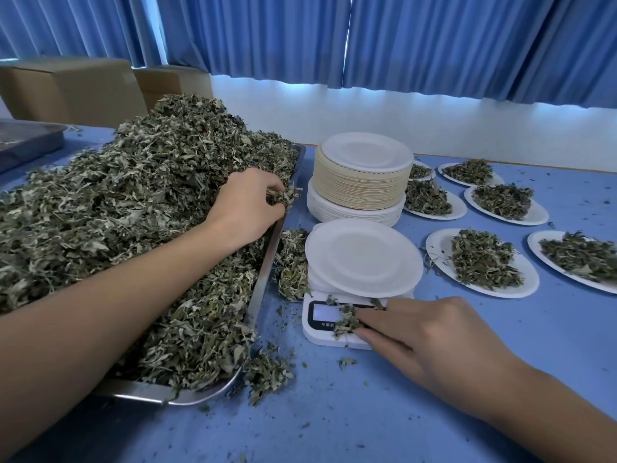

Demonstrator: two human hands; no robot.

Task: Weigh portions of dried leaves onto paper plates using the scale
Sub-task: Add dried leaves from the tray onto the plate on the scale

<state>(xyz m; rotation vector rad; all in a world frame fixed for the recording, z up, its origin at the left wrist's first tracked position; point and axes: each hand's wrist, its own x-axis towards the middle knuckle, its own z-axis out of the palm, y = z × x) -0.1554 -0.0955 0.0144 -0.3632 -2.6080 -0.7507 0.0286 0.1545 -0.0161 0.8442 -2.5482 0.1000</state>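
Blue curtains (434, 45) across the whole back, tops cut off, with a white wall strip below. Blue bench (334, 422) under everything, running out of frame at left, right and near edge, speckled with crumbs. One steel tray (263, 272) at left, mostly buried under a tall heap of dried leaves (133, 195), with only the right rim and near corner showing and the far left cut off. Two brown boxes (66, 88) behind the heap, lower parts hidden by it. Edge of a second tray (30, 138) at far left, mostly out of frame, contents hard to make out. One stack (360, 185) of plates just right of the tray, in two tiers, tan-edged on white, too many to count. Six filled plates (437, 248) right of the stack, each with a leaf pile: one half hidden behind the stack, one cut off by the right edge. One white scale (310, 332) near centre, beside the tray, carrying one bare plate (364, 255); platform hidden beneath, display partly covered, reading not legible. Left hand (245, 205) on the heap at the tray's right rim, fingers curled, pinching a tuft (282, 197) of leaves. Right hand (434, 335) at the scale's front, fingers fairly straight, laid on a small clump (345, 320) lying over the display. Two loose spills (292, 265) of leaves on the bench along the tray's rim.
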